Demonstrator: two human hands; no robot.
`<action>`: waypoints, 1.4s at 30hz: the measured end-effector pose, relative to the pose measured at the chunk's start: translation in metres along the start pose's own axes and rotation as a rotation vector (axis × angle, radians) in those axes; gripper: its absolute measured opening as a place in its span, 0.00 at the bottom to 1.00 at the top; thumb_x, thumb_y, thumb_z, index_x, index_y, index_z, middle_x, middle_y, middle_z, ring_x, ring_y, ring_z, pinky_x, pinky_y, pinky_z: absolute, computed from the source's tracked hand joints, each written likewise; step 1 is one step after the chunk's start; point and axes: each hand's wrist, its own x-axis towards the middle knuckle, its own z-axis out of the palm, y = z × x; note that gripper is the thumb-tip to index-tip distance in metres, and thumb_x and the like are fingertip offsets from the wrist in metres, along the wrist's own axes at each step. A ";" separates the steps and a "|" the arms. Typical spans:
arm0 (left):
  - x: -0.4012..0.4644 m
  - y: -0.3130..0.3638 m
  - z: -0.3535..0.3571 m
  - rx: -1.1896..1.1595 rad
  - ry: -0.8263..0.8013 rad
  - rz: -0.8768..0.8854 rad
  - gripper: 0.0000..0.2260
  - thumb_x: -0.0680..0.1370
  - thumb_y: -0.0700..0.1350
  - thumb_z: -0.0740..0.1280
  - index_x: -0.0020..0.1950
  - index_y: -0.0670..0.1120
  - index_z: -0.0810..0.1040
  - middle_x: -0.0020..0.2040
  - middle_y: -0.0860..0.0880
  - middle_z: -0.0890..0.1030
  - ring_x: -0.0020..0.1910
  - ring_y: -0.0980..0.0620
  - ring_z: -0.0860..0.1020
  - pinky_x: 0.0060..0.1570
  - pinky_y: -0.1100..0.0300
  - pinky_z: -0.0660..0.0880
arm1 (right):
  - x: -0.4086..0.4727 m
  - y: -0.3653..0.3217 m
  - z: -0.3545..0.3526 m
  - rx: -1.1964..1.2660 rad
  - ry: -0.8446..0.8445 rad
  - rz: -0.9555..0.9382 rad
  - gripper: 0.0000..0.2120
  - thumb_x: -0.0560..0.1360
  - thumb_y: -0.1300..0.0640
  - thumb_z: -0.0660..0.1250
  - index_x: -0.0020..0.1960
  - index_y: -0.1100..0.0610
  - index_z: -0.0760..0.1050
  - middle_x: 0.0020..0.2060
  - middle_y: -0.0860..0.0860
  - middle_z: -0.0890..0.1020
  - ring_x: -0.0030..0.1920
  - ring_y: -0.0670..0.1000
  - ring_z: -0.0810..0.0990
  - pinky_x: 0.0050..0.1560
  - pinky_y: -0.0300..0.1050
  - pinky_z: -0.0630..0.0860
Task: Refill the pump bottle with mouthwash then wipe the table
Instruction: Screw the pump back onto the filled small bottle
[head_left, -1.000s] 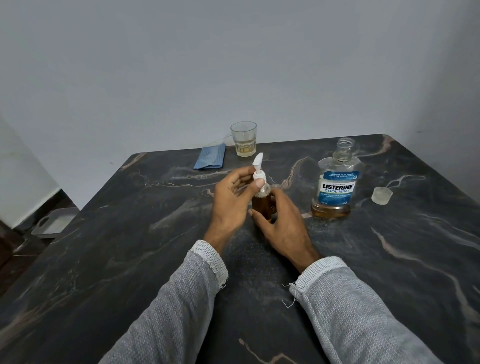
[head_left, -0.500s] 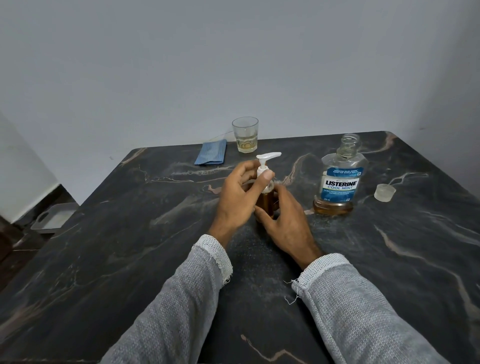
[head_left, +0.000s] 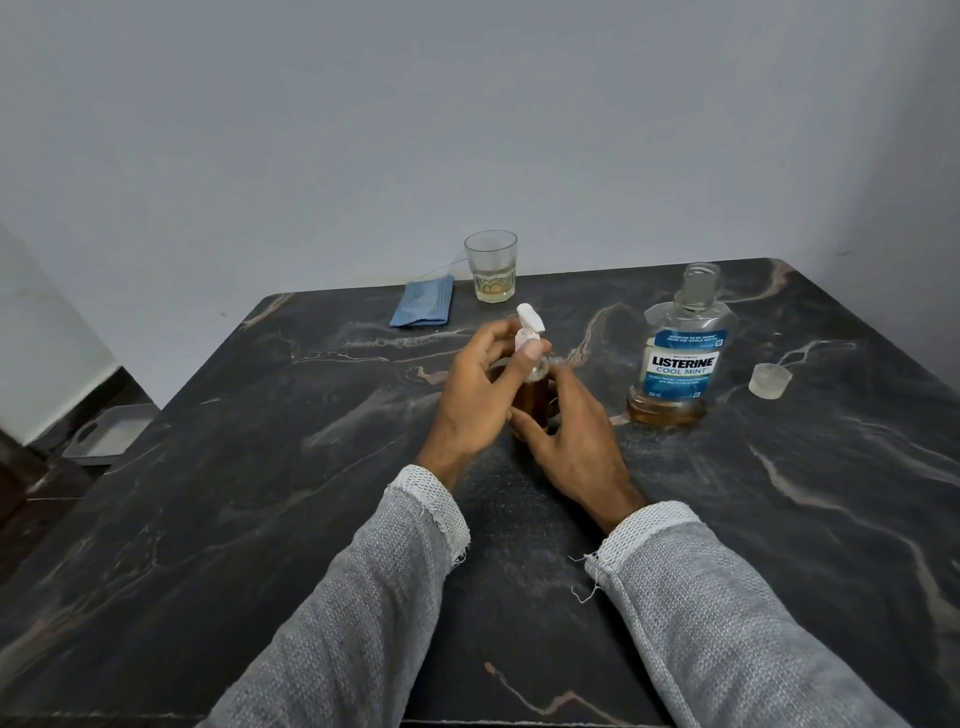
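A small pump bottle (head_left: 531, 399) full of amber liquid stands upright mid-table. My right hand (head_left: 574, 441) wraps its body from the right. My left hand (head_left: 480, 400) pinches the white pump head (head_left: 529, 332) at its collar with thumb and fingers. The pump's nozzle points toward me and to the right. To the right stands the uncapped Listerine mouthwash bottle (head_left: 681, 353), with a little amber liquid left at its bottom. Its clear cap (head_left: 770, 380) lies further right. A folded blue cloth (head_left: 423, 307) lies at the table's far edge.
A drinking glass (head_left: 491, 266) with a little pale liquid stands beside the cloth by the wall. The dark marble table (head_left: 260, 467) meets a grey wall behind. A grey tray (head_left: 109, 430) sits on the floor to the left.
The pump nozzle has turned round under my left fingers, from pointing up-left to right, then toward me. Both hands stay on the bottle.
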 end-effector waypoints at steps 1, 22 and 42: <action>0.000 0.000 0.001 -0.019 0.020 -0.013 0.15 0.77 0.50 0.69 0.61 0.47 0.74 0.53 0.49 0.84 0.54 0.54 0.82 0.57 0.55 0.78 | 0.000 0.000 0.000 0.001 0.001 -0.001 0.25 0.73 0.44 0.69 0.65 0.50 0.66 0.57 0.49 0.77 0.54 0.47 0.76 0.53 0.49 0.78; 0.000 -0.003 0.007 0.013 0.017 0.059 0.09 0.84 0.43 0.56 0.58 0.48 0.75 0.53 0.45 0.83 0.55 0.51 0.81 0.59 0.54 0.76 | 0.001 0.000 -0.001 -0.009 0.000 -0.016 0.24 0.73 0.45 0.69 0.64 0.50 0.67 0.55 0.49 0.77 0.52 0.49 0.77 0.50 0.52 0.78; -0.002 -0.005 0.008 -0.109 0.056 0.037 0.06 0.77 0.46 0.69 0.53 0.53 0.80 0.51 0.48 0.84 0.54 0.52 0.82 0.54 0.59 0.77 | -0.001 -0.003 -0.001 -0.021 -0.017 -0.005 0.24 0.73 0.45 0.68 0.65 0.52 0.66 0.56 0.51 0.77 0.53 0.50 0.77 0.51 0.53 0.78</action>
